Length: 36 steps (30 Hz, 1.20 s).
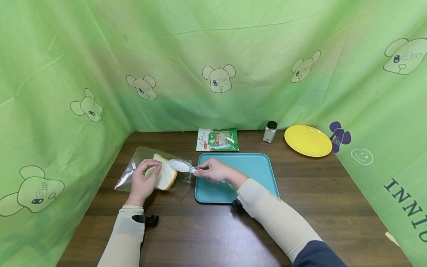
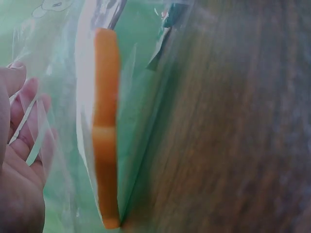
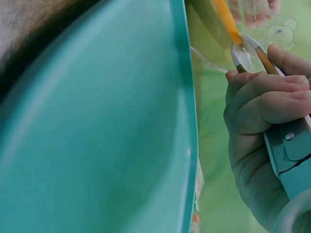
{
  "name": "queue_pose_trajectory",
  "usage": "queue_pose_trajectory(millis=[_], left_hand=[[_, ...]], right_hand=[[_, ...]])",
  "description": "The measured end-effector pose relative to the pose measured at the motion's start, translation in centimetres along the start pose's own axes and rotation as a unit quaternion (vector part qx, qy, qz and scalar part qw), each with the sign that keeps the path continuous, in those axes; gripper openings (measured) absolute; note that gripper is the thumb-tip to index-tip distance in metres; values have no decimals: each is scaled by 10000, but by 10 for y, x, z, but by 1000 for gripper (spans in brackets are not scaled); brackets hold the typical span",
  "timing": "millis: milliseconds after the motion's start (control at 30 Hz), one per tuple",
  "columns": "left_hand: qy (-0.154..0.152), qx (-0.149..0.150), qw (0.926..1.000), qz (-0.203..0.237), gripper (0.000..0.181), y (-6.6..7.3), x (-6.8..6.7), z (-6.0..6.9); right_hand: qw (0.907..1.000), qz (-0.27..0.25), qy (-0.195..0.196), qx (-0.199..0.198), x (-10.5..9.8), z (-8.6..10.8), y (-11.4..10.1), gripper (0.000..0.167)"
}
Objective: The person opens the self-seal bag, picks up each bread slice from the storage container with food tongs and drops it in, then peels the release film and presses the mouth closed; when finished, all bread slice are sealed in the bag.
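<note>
A slice of bread [image 1: 165, 177] with an orange-brown crust stands tilted at a clear plastic bag [image 1: 128, 174] on the left of the table. My left hand [image 1: 142, 181] pinches the bag's film between thumb and fingers; in the left wrist view the film crosses the fingers [image 2: 30, 104]. My right hand [image 1: 215, 170] grips a pair of metal tongs [image 1: 181, 165] with pale tips, fingers wrapped round the arms. In the right wrist view the tongs' tips [image 3: 245, 54] meet the bread's crust edge [image 3: 227, 22]. Whether the whole slice lies inside the bag, I cannot tell.
A blue tray [image 1: 257, 167] lies under my right hand and forearm. Behind it is a green-and-white food packet [image 1: 217, 139]. A black-capped jar [image 1: 270, 132] and a yellow plate [image 1: 308, 141] stand at the back right. Green cloth [image 1: 173, 111] walls the table's sides and back.
</note>
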<state>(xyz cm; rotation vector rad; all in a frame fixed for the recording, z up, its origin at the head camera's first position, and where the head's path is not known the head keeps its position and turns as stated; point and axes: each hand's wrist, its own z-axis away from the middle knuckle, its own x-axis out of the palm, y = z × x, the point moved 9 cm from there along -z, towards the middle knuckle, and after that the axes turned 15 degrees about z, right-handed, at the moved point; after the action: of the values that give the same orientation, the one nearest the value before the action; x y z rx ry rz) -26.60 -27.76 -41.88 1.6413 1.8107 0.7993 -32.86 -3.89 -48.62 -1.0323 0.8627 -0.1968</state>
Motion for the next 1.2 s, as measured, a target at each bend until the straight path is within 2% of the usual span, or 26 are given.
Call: queue_pose_trajectory(millis=[167, 333, 567, 767, 967, 1200], left_hand=[[-23, 9, 10000, -42, 8, 0, 0, 0], [13, -35, 9998, 197, 8, -1, 0, 0], [53, 26, 9991, 418, 10, 1, 0, 0], [77, -30, 9991, 418, 9, 1, 0, -1], [19, -73, 9985, 545, 9, 2, 2, -1], [1, -77, 9980, 633, 10, 1, 1, -1]], right_hand=[[9995, -303, -70, 55, 3, -2, 0, 42], [9985, -543, -16, 48, 3, -4, -3, 39], [9996, -18, 280, -11, 5, -7, -2, 39], [9994, -62, 341, -5, 6, -8, -4, 34], [9946, 812, 626, -162, 5, -12, -14, 41], [9924, 1030, 663, -107, 7, -15, -19, 41]])
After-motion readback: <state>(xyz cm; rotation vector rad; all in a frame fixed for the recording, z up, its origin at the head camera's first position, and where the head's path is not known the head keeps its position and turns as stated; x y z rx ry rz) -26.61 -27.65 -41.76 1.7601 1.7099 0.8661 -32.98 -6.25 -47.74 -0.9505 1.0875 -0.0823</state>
